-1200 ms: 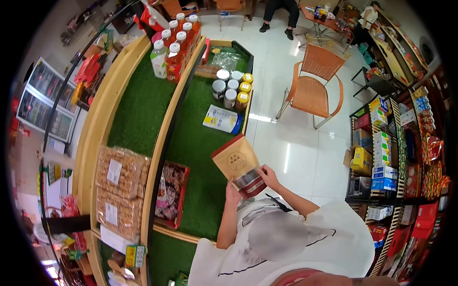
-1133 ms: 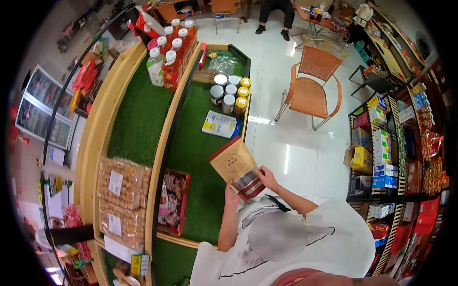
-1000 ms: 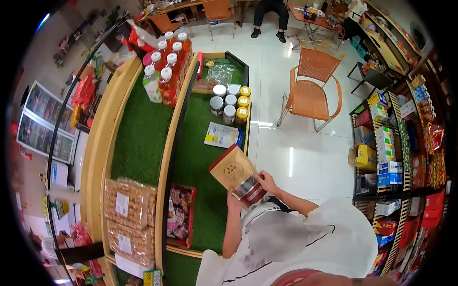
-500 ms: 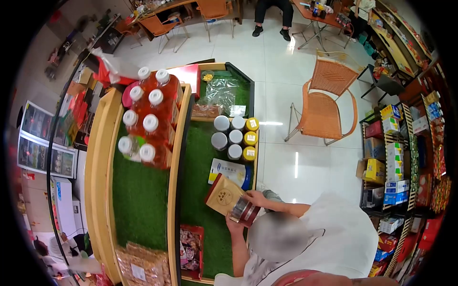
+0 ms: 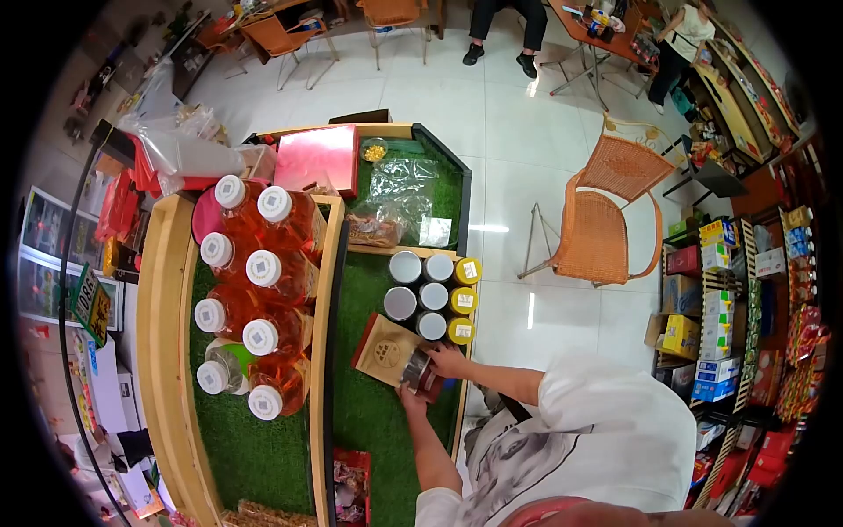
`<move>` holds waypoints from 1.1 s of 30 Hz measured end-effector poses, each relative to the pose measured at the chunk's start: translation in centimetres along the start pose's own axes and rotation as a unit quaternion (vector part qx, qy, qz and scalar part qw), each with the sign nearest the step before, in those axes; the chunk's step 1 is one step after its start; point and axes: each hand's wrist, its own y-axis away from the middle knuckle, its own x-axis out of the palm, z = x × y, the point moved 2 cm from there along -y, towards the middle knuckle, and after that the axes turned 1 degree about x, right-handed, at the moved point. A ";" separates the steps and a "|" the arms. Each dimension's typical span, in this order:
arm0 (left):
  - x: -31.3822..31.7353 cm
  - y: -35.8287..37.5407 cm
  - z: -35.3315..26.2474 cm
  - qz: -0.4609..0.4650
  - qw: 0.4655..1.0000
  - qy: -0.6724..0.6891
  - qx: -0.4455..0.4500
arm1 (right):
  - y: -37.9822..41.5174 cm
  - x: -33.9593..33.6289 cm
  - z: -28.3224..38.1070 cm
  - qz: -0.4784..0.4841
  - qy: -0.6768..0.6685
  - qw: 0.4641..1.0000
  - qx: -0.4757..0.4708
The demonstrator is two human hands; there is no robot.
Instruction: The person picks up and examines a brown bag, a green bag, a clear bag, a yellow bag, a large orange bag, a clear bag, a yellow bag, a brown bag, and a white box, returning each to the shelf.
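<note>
A brown paper pouch (image 5: 385,353) with dark red ends and a clear window is over the green turf of the display table (image 5: 351,422). My left hand (image 5: 411,398) grips its lower edge near the window. My right hand (image 5: 447,361) is closed on the pouch's right end. Just above the pouch stand several round jars (image 5: 432,296), some with grey lids and some with yellow ones. A bit of a blue package (image 5: 450,384) shows beside my right hand; the rest of it is hidden.
Large bottles of red liquid (image 5: 279,272) stand on the wooden-edged shelf at left. A red box (image 5: 318,160) and clear plastic bags (image 5: 399,189) lie farther back. A wicker chair (image 5: 601,233) is at right, before stocked shelves (image 5: 716,307). Other people are at the back.
Both hands have moved left and slightly up in view with the pouch, which is now nearer the jars. The view has shifted, and the blue and white package is mostly covered.
</note>
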 end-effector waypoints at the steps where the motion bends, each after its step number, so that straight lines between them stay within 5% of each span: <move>1: -0.1 -0.1 0.2 -0.007 1.000 -0.015 0.008 | 0.4 -0.4 -0.4 0.030 -0.035 0.999 0.026; 3: -0.5 0.2 0.2 -0.021 0.998 -0.061 0.015 | 1.3 -1.3 -0.5 0.089 -0.108 0.987 0.076; 7: -2.2 0.8 2.1 -0.066 0.982 -0.175 0.008 | 3.3 -2.8 0.2 0.034 -0.092 0.968 0.229; 14: -1.1 4.1 5.0 -0.089 0.969 -0.223 -0.049 | 1.4 3.6 -3.3 -0.133 -0.165 0.967 0.143; 22: 0.1 5.9 6.2 -0.050 0.950 -0.303 -0.056 | 3.0 2.6 -3.6 -0.234 -0.197 0.936 0.176; 26: -0.6 7.0 6.2 -0.014 0.881 -0.468 -0.067 | 6.2 1.1 -5.0 -0.118 -0.253 0.933 0.228; 29: -4.3 8.5 7.8 -0.001 0.859 -0.512 -0.022 | 10.7 0.6 -7.4 0.026 -0.405 0.839 0.362; 31: -7.9 7.8 9.9 -0.021 0.857 -0.515 0.021 | 13.7 5.1 -14.3 0.061 -0.298 0.899 0.315; 33: -9.7 7.1 10.9 0.019 0.824 -0.547 0.146 | 15.6 2.3 -18.2 0.162 -0.213 0.919 0.291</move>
